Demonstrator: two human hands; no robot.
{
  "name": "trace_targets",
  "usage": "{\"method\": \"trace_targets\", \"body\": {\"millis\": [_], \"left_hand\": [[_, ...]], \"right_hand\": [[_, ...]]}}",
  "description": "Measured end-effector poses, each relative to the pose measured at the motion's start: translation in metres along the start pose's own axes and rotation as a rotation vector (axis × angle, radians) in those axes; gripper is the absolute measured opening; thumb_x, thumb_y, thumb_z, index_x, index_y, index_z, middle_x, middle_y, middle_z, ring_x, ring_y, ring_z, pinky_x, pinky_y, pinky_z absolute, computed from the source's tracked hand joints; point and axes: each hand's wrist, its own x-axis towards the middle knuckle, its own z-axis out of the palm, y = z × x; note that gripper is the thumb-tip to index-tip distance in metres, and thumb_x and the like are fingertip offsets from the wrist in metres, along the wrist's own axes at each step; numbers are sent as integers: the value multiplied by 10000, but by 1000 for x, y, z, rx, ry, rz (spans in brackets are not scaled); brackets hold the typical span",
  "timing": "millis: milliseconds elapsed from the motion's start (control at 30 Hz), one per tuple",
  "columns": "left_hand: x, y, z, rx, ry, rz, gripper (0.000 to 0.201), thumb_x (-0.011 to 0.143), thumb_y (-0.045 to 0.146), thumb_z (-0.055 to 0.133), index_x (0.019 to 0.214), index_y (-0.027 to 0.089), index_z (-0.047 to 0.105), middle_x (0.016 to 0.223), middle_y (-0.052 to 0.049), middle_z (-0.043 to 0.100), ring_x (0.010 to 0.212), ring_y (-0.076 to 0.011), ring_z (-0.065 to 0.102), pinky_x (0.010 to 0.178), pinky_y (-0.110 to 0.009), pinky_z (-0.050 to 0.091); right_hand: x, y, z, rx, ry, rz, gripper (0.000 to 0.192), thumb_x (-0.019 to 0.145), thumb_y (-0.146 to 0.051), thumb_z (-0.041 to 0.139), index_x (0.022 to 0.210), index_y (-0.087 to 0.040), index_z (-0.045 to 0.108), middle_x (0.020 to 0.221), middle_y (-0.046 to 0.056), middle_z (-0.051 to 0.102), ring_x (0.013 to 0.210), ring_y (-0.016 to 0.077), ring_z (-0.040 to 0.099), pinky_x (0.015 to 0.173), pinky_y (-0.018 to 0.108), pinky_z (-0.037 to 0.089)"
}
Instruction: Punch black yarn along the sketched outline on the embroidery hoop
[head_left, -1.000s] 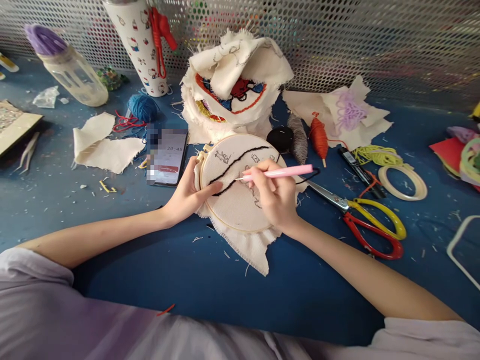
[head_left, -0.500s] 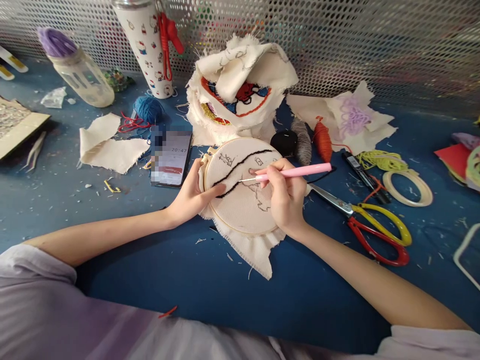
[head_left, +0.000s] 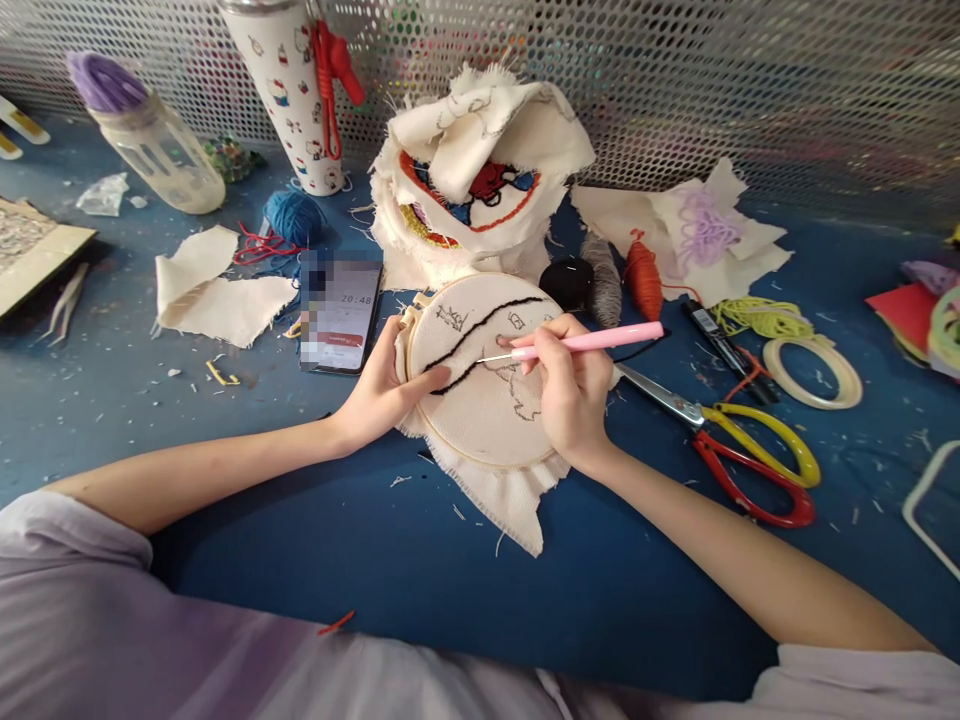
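My left hand (head_left: 386, 385) grips the left edge of a round embroidery hoop (head_left: 480, 468), its thumb lying on the stretched cream cloth (head_left: 465, 425). Two black yarn lines (head_left: 491, 322) cross this cloth, beside pencil-like drawn figures. My right hand (head_left: 574, 395) is closed round a pink punch needle (head_left: 600, 340). The metal tip touches or nearly touches the cloth at the upper end of the lower black line. Black yarn trails from the pink handle's rear end. Fingers of my left hand under the hoop are hidden.
Right of the hoop lie scissors (head_left: 720, 430), a black marker (head_left: 727, 350), a ring of tape (head_left: 814, 375) and orange yarn (head_left: 643, 278). A phone (head_left: 349, 310) is at the left. Behind stand a tumbler (head_left: 289, 100) and embroidered cloths (head_left: 480, 130) before a perforated metal panel (head_left: 675, 90).
The phone's timer has gone from 20:47 to 20:48. Both hands, the hoop and the punch needle look almost unmoved; the whole view has shifted very slightly.
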Motion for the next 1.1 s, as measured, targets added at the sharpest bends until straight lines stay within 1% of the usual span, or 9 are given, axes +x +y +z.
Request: {"method": "trace_targets", "body": {"millis": [167, 233, 367, 433, 567, 700, 800, 967, 1100], "left_hand": [[-1, 0, 1, -29, -3, -10, 364, 745, 261, 739, 935, 218, 431, 961, -11, 594, 952, -205, 612, 832, -358, 568], [-1, 2, 2, -30, 1, -20, 366, 747, 262, 739, 942, 216, 432, 959, -11, 593, 947, -204, 612, 826, -353, 563], [-3, 6, 3, -26, 2, -7, 364, 750, 262, 736, 938, 219, 427, 936, -5, 590, 930, -200, 608, 803, -335, 553], [-4, 6, 3, -22, 4, 11, 361, 749, 251, 736, 926, 220, 424, 919, 2, 581, 915, -190, 600, 798, -325, 546], [-4, 4, 3, -17, 1, 20, 354, 753, 258, 729, 938, 220, 430, 944, -2, 580, 942, -199, 595, 833, -346, 540], [-3, 2, 3, -27, 23, -11, 371, 727, 255, 740, 927, 214, 431, 925, -4, 585, 913, -201, 599, 802, -346, 545], [-1, 2, 2, -38, 28, -29, 367, 702, 218, 738, 907, 210, 434, 900, 3, 587, 882, -189, 595, 767, -324, 545], [-1, 3, 2, -46, 33, -44, 359, 694, 195, 734, 913, 201, 449, 931, -3, 596, 914, -191, 596, 805, -328, 544], [-2, 2, 1, -59, 19, -51, 363, 716, 230, 733, 943, 206, 450, 977, -14, 610, 970, -215, 605, 863, -378, 544]], "right_hand": [[-1, -3, -1, -103, -19, -45, 240, 948, -268, 476, 720, -224, 533, 610, -31, 500, 619, 130, 554, 648, 295, 470], [-3, -4, 0, -232, -62, -167, 221, 953, -252, 460, 740, -224, 508, 667, -11, 544, 668, 144, 571, 668, 313, 470], [-6, -4, 4, -579, -259, -532, 142, 909, -163, 503, 783, -228, 494, 718, 21, 566, 743, 186, 520, 728, 371, 458], [-7, -4, 6, -693, -327, -606, 135, 894, -131, 510, 801, -228, 500, 716, 26, 575, 731, 192, 486, 716, 379, 440], [-6, -6, 5, -555, -301, -458, 87, 907, -149, 508, 862, -222, 522, 783, 26, 603, 767, 183, 532, 704, 355, 448], [-3, -4, 0, -209, -141, -206, 140, 923, -204, 492, 796, -223, 545, 758, -1, 592, 726, 152, 574, 687, 323, 471], [-1, 0, -1, -57, -44, -119, 182, 896, -185, 503, 727, -224, 555, 673, -23, 542, 711, 149, 572, 742, 334, 485], [1, 1, 1, -26, -9, -74, 191, 870, -177, 521, 688, -226, 549, 655, -25, 526, 716, 152, 577, 786, 351, 499], [-1, -1, 0, -103, -53, -159, 167, 889, -200, 515, 725, -231, 532, 678, -20, 533, 754, 161, 595, 801, 359, 501]]}}
